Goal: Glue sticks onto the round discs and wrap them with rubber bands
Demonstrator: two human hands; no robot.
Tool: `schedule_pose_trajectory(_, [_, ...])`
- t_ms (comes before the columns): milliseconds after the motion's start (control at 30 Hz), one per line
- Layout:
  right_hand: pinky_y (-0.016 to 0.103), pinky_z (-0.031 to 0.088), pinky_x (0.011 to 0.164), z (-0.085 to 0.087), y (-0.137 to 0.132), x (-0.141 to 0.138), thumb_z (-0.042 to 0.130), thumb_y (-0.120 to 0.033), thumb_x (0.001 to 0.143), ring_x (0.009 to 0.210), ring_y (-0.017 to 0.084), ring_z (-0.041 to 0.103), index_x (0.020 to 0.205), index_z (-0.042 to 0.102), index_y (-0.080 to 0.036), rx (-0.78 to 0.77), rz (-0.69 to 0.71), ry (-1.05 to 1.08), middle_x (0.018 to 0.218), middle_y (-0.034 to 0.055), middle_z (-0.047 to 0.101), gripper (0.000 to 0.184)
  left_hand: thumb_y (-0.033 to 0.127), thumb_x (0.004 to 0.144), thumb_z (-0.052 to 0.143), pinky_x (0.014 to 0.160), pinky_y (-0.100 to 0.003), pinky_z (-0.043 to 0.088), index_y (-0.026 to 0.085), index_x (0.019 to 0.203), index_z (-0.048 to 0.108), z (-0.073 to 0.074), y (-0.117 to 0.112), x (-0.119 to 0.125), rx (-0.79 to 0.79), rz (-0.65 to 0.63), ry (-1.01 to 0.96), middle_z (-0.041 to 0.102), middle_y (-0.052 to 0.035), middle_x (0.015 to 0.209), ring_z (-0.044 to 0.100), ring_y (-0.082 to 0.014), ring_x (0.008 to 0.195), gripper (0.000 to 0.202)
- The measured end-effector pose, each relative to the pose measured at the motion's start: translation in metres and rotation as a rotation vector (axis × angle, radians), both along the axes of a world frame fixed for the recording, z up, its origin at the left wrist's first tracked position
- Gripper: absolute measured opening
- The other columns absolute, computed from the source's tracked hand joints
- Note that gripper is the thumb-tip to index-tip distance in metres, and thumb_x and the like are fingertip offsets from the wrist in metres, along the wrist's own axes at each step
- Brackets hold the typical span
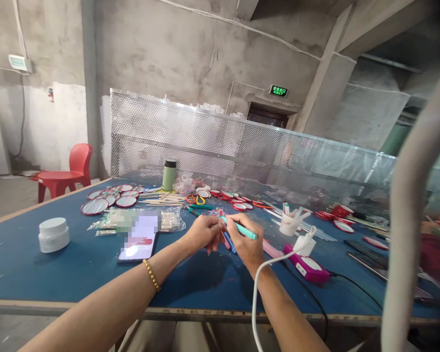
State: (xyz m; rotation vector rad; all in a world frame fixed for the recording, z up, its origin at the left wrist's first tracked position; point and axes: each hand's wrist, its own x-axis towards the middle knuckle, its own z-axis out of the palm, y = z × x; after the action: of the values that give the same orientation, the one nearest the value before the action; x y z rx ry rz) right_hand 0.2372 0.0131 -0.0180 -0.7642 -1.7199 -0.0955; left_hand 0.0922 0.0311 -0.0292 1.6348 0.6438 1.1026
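My right hand [247, 247] is closed around a turquoise marker pen [246, 231], its tip pointing left toward my other hand. My left hand [204, 232] is pinched shut close to that tip. A small reddish bit shows at its fingertips, too small to name. Just behind and below both hands lie a few coloured pens [230, 242], partly hidden by my fingers. A lit smartphone [139, 244] rests to the left of my left hand, against clear bags of sticks [172, 220].
A white jar [54, 235] stands at left, red-rimmed discs [95, 206] and a green bottle [169, 176] behind. To the right are a white cup of pens [289, 224], a magenta power strip [308, 266] and a white cable [255, 303]. A perforated metal screen [205, 142] borders the back.
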Motion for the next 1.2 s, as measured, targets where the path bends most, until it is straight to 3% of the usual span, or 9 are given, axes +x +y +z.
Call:
schedule_pose_trajectory(167, [0.024, 0.042, 0.052, 0.0009, -0.0019, 0.0005, 0.058, -0.022, 0.087, 0.049, 0.011, 0.050, 0.073, 0.063, -0.019, 0.003, 0.001, 0.016, 0.057, -0.0038, 0.057, 0.015, 0.042, 0.082, 0.056, 0.037, -0.017, 0.034, 0.014, 0.069, 0.054, 0.0015, -0.0011, 0.0002, -0.025, 0.010, -0.001, 0.057, 0.0009, 0.051, 0.049, -0.0077, 0.038, 0.031])
schedule_pose_trajectory(433, [0.025, 0.045, 0.057, 0.0002, -0.0008, -0.0007, 0.057, -0.022, 0.087, 0.056, 0.013, 0.057, 0.073, 0.063, -0.019, -0.016, 0.004, -0.012, 0.063, -0.0008, 0.064, 0.016, 0.040, 0.082, 0.055, 0.038, -0.018, 0.034, 0.014, 0.067, 0.054, -0.0004, -0.0007, 0.0002, 0.003, -0.001, -0.002, 0.055, 0.0015, 0.051, 0.049, -0.0076, 0.038, 0.030])
schedule_pose_trajectory(1200, [0.024, 0.044, 0.055, 0.0002, 0.0004, 0.0003, 0.057, -0.022, 0.086, 0.054, 0.012, 0.055, 0.072, 0.063, -0.019, -0.005, 0.001, -0.011, 0.062, -0.0013, 0.063, 0.016, 0.035, 0.083, 0.054, 0.037, -0.017, 0.034, 0.014, 0.067, 0.054, 0.0002, 0.0001, 0.0001, 0.003, 0.005, 0.005, 0.055, 0.0020, 0.050, 0.050, -0.0074, 0.037, 0.026])
